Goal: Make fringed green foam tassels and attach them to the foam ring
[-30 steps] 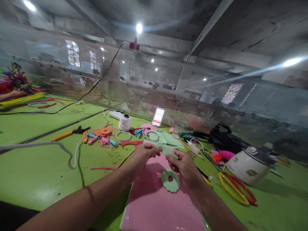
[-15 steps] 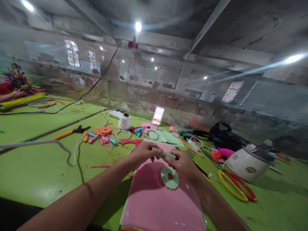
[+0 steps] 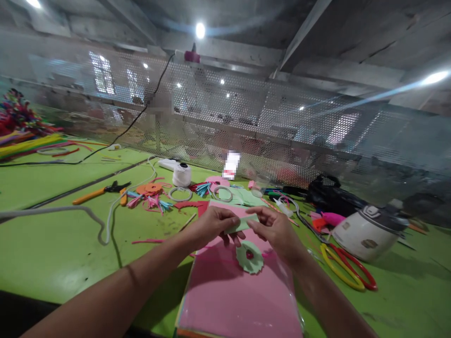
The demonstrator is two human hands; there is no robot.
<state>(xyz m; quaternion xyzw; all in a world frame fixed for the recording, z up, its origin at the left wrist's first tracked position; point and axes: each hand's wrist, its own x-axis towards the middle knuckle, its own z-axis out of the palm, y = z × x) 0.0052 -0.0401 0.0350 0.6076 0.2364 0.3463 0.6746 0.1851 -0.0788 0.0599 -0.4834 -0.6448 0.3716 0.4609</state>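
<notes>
Gripping the light green strip (image 3: 241, 224) at opposite ends, the left hand (image 3: 221, 224) and the right hand (image 3: 271, 227) both have their fingers closed on it. The strip is positioned above the pink sheets (image 3: 237, 300), which lie on the green bench (image 3: 70, 253). The green scalloped disc (image 3: 250, 257), with a red centre, rests on the sheets just below the hands. Scissors (image 3: 343, 267) with one yellow and one red handle loop are located to the right, beside the white container (image 3: 364, 233).
</notes>
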